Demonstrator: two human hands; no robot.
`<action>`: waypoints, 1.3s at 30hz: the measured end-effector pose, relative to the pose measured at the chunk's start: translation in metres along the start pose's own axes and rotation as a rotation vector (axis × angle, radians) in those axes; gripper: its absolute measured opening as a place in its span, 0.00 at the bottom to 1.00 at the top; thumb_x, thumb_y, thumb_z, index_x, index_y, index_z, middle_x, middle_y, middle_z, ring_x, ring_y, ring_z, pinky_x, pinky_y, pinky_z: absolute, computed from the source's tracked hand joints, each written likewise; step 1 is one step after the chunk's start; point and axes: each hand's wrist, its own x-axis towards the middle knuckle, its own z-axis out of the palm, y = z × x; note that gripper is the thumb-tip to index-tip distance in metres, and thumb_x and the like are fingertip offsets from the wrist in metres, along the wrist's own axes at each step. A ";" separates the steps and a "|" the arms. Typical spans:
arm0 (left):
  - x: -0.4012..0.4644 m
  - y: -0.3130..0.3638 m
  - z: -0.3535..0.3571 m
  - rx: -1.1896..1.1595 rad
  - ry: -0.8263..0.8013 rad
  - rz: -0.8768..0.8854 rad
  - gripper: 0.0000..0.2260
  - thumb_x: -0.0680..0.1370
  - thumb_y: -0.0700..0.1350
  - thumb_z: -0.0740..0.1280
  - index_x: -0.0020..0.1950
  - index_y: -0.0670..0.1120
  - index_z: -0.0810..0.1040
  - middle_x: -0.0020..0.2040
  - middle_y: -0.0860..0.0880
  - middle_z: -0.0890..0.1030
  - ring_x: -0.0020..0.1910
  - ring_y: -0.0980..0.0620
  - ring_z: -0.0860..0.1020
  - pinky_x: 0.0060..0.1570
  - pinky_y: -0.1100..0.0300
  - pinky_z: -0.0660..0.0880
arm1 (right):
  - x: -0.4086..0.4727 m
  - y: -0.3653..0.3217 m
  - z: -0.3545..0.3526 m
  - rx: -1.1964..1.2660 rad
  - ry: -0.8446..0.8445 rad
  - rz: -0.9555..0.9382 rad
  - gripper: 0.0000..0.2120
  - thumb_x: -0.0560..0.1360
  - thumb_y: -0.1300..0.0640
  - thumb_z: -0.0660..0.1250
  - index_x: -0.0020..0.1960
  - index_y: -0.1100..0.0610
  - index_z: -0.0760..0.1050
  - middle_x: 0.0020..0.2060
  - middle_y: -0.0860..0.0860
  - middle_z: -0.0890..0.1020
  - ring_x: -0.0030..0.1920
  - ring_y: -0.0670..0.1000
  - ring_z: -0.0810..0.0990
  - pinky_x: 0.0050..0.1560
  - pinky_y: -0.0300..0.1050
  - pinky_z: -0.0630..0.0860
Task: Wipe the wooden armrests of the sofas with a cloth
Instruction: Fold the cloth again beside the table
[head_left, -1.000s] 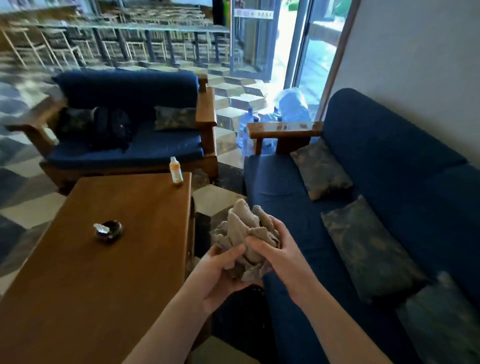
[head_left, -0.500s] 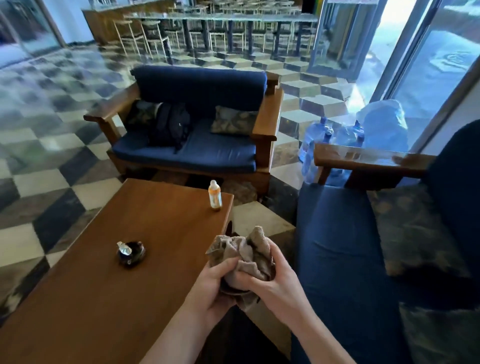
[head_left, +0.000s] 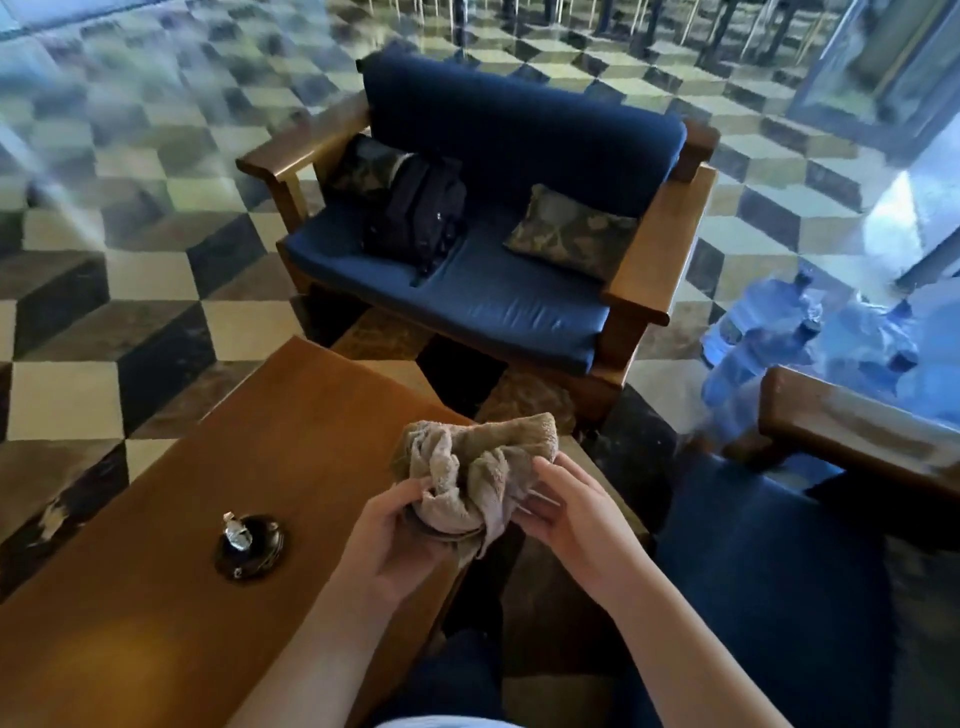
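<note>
Near the left edge of the coffee table (head_left: 156, 597) you have a dark ashtray (head_left: 250, 546) with a crumpled bit of foil in it, well apart from your hands. Over the table's right edge, your left hand (head_left: 387, 540) grips the underside of the bunched beige cloth (head_left: 475, 470), thumb on top and fingers curled beneath it. Your right hand (head_left: 576, 514) holds the cloth's right side, its fingers bent loosely around the folds and the thumb pressed against the fabric. The cloth is held between your 2 hands, clear of the table top and touching no armrest.

Beyond the table's far corner stands the blue sofa (head_left: 493, 218) with its left armrest (head_left: 301, 145) and right armrest (head_left: 662, 244), both of bare wood. On its seat lie a black backpack (head_left: 415, 215), leaning on a dark cushion, and a patterned cushion (head_left: 571, 228) by the right armrest.

At your right, the near sofa's armrest (head_left: 857, 431) sits above a blue seat (head_left: 769, 587), with several blue water bottles (head_left: 800, 338) on the checked floor (head_left: 104, 270) just behind it.
</note>
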 end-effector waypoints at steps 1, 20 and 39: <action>0.013 0.008 0.002 -0.066 -0.009 0.024 0.26 0.64 0.41 0.82 0.61 0.37 0.85 0.60 0.35 0.84 0.57 0.35 0.84 0.52 0.41 0.82 | 0.016 -0.011 -0.002 0.030 0.012 0.029 0.14 0.85 0.57 0.64 0.68 0.55 0.79 0.60 0.58 0.86 0.63 0.61 0.84 0.67 0.58 0.80; 0.302 0.110 0.047 -0.355 0.099 0.480 0.25 0.81 0.47 0.64 0.76 0.39 0.71 0.73 0.33 0.74 0.73 0.31 0.70 0.73 0.33 0.64 | 0.404 -0.211 -0.052 -0.069 -0.288 0.426 0.16 0.81 0.51 0.64 0.60 0.59 0.83 0.55 0.60 0.87 0.55 0.60 0.87 0.58 0.59 0.83; 0.355 0.150 -0.001 -0.565 0.547 0.691 0.30 0.73 0.57 0.77 0.67 0.39 0.79 0.58 0.35 0.83 0.56 0.34 0.83 0.57 0.40 0.80 | 0.590 -0.207 0.103 -0.730 -0.543 0.728 0.14 0.87 0.60 0.60 0.70 0.57 0.76 0.64 0.62 0.82 0.64 0.63 0.81 0.68 0.62 0.78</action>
